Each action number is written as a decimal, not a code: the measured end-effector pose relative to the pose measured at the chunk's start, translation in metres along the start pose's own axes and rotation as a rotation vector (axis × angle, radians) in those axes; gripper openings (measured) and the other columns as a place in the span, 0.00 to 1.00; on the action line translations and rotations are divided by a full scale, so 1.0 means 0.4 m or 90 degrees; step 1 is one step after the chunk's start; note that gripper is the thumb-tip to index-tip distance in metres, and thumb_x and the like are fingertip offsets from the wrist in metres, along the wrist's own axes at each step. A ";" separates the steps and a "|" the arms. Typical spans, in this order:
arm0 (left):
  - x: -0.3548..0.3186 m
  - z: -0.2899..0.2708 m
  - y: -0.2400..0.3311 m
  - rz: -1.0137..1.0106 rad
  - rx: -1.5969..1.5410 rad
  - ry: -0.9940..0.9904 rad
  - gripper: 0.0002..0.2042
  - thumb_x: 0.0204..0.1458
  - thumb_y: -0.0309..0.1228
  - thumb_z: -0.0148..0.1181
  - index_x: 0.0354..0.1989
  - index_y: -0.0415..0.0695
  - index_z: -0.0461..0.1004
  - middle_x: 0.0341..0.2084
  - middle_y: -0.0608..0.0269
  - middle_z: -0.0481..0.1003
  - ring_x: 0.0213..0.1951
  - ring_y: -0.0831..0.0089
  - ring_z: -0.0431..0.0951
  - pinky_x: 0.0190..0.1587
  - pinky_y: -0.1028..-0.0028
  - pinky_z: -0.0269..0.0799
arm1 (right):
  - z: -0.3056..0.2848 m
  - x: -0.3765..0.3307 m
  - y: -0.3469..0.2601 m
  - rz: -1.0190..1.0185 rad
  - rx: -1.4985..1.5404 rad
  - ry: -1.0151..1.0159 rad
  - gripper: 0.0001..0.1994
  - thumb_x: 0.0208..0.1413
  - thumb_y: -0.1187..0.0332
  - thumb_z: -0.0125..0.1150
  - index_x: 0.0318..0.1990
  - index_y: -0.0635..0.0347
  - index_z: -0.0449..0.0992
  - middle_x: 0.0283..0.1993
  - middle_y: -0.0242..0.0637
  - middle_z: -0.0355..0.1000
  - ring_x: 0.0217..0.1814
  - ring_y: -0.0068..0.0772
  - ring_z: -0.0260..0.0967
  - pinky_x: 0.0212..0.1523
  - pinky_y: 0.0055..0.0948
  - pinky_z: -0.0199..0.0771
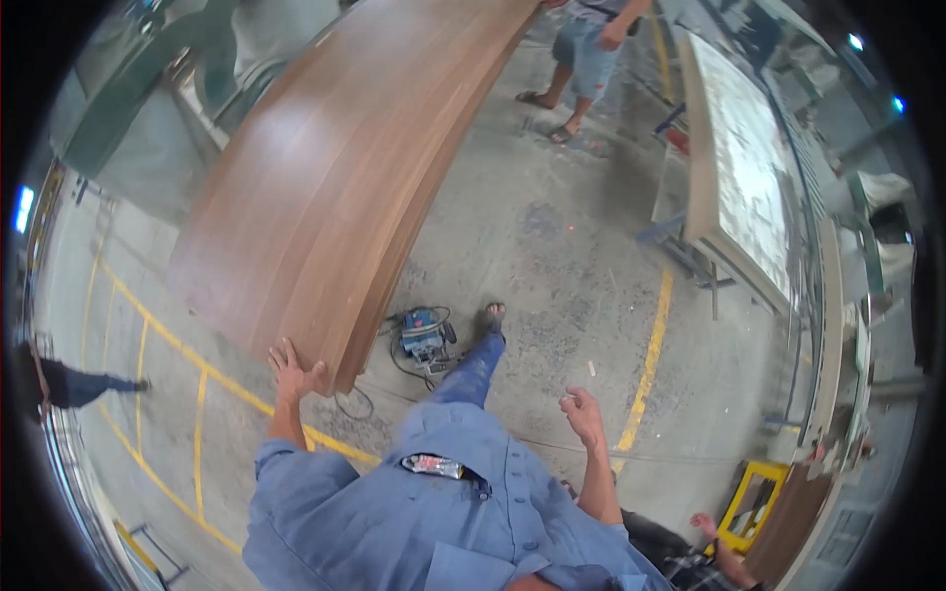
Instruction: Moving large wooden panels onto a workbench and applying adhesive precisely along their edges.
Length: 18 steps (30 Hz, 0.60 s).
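Note:
A long stack of brown wood-veneer boards (335,167) runs from near me up to the far end, where another person (591,49) in denim shorts holds it. My left hand (292,370) grips the near end edge of the stack, fingers spread over the top board. My right hand (581,412) hangs free at my side with fingers loosely curled and holds nothing. My blue shirt and one jeans-clad leg with a sandalled foot (492,317) show below.
A blue power tool (424,335) with a coiled cable lies on the concrete floor just beside the stack's near end. Yellow floor lines (645,364) cross the floor. A workbench with a pale board (739,167) stands at the right. Another person (69,382) walks at the left; someone's hand (702,522) shows at the lower right.

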<state>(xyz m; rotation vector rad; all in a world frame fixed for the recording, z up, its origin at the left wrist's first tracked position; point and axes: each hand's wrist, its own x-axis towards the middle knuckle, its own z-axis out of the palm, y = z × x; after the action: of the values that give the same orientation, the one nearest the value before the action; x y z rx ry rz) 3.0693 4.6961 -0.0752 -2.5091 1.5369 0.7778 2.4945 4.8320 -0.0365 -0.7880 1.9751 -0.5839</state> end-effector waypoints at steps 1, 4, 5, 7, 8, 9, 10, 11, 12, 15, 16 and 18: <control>0.004 0.001 0.011 -0.015 0.016 0.004 0.56 0.35 0.60 0.61 0.68 0.50 0.33 0.65 0.34 0.32 0.66 0.39 0.34 0.64 0.49 0.42 | -0.009 0.060 -0.012 -0.016 -0.017 -0.046 0.21 0.50 0.67 0.57 0.50 0.68 0.69 0.32 0.39 0.73 0.33 0.24 0.69 0.33 0.25 0.68; 0.003 0.028 0.087 -0.029 -0.021 0.063 0.50 0.41 0.58 0.57 0.68 0.47 0.37 0.64 0.33 0.36 0.65 0.39 0.38 0.62 0.45 0.43 | -0.050 0.234 -0.076 -0.004 -0.050 -0.121 0.21 0.50 0.66 0.56 0.51 0.67 0.68 0.33 0.38 0.74 0.35 0.24 0.69 0.34 0.25 0.68; -0.010 0.054 0.132 -0.029 0.009 0.122 0.49 0.42 0.57 0.56 0.67 0.46 0.38 0.64 0.33 0.38 0.65 0.38 0.38 0.61 0.43 0.43 | -0.063 0.284 -0.106 0.007 -0.053 -0.134 0.21 0.51 0.65 0.55 0.52 0.66 0.68 0.35 0.38 0.74 0.36 0.25 0.70 0.35 0.26 0.69; -0.021 0.107 0.251 -0.066 0.028 0.119 0.48 0.43 0.56 0.56 0.67 0.44 0.38 0.63 0.31 0.39 0.64 0.36 0.39 0.61 0.43 0.43 | -0.088 0.380 -0.178 0.016 -0.075 -0.175 0.21 0.52 0.64 0.55 0.52 0.66 0.67 0.36 0.37 0.74 0.37 0.25 0.70 0.35 0.26 0.69; -0.029 0.135 0.317 -0.060 0.016 0.110 0.49 0.43 0.56 0.57 0.67 0.44 0.38 0.63 0.29 0.39 0.64 0.34 0.40 0.62 0.44 0.42 | -0.113 0.420 -0.210 0.043 -0.047 -0.190 0.21 0.52 0.64 0.54 0.52 0.64 0.67 0.38 0.36 0.74 0.38 0.26 0.70 0.36 0.26 0.69; -0.024 0.156 0.376 -0.078 0.033 0.126 0.50 0.43 0.56 0.58 0.67 0.43 0.38 0.63 0.29 0.39 0.64 0.33 0.39 0.61 0.44 0.41 | -0.139 0.448 -0.236 0.084 -0.035 -0.172 0.20 0.53 0.63 0.53 0.52 0.63 0.66 0.39 0.36 0.74 0.39 0.26 0.70 0.37 0.26 0.70; -0.013 0.169 0.432 -0.055 0.025 0.155 0.50 0.42 0.57 0.58 0.67 0.42 0.38 0.63 0.29 0.39 0.64 0.33 0.39 0.61 0.43 0.40 | -0.167 0.479 -0.263 0.087 -0.038 -0.177 0.19 0.55 0.62 0.52 0.51 0.61 0.68 0.39 0.35 0.74 0.39 0.26 0.70 0.38 0.27 0.70; 0.000 0.178 0.483 -0.079 0.020 0.168 0.51 0.42 0.57 0.58 0.67 0.42 0.37 0.63 0.29 0.38 0.64 0.33 0.38 0.61 0.42 0.39 | -0.186 0.511 -0.288 0.108 -0.039 -0.183 0.19 0.53 0.63 0.53 0.51 0.62 0.69 0.37 0.34 0.73 0.37 0.24 0.70 0.35 0.24 0.69; 0.010 0.182 0.531 -0.080 -0.018 0.164 0.51 0.41 0.57 0.59 0.67 0.41 0.37 0.63 0.30 0.37 0.64 0.33 0.37 0.61 0.40 0.38 | -0.204 0.540 -0.310 0.115 -0.054 -0.134 0.19 0.51 0.64 0.54 0.50 0.63 0.70 0.35 0.32 0.73 0.35 0.21 0.69 0.32 0.21 0.68; 0.061 0.176 0.670 -0.144 -0.087 0.186 0.53 0.39 0.57 0.60 0.67 0.42 0.37 0.64 0.31 0.34 0.65 0.34 0.34 0.60 0.38 0.36 | -0.261 0.637 -0.364 0.121 -0.131 -0.233 0.16 0.54 0.63 0.53 0.48 0.62 0.70 0.33 0.30 0.72 0.32 0.20 0.68 0.29 0.20 0.66; 0.081 0.173 0.712 -0.150 -0.115 0.171 0.53 0.38 0.57 0.61 0.67 0.43 0.37 0.64 0.31 0.34 0.65 0.35 0.34 0.59 0.37 0.36 | -0.279 0.672 -0.378 0.075 -0.205 -0.231 0.16 0.55 0.62 0.52 0.47 0.62 0.70 0.32 0.29 0.71 0.31 0.20 0.67 0.29 0.20 0.65; 0.126 0.167 0.800 -0.176 -0.145 0.183 0.53 0.37 0.55 0.63 0.67 0.45 0.38 0.64 0.32 0.34 0.65 0.35 0.32 0.60 0.38 0.36 | -0.307 0.753 -0.400 0.090 -0.223 -0.319 0.14 0.57 0.62 0.51 0.43 0.63 0.72 0.30 0.29 0.70 0.30 0.19 0.65 0.28 0.20 0.63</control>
<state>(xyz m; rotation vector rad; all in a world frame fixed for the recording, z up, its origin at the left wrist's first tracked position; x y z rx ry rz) 2.7887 4.5226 -0.1001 -3.0286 1.1819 0.6020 2.3174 4.5159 -0.0427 -0.8939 1.6593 0.0542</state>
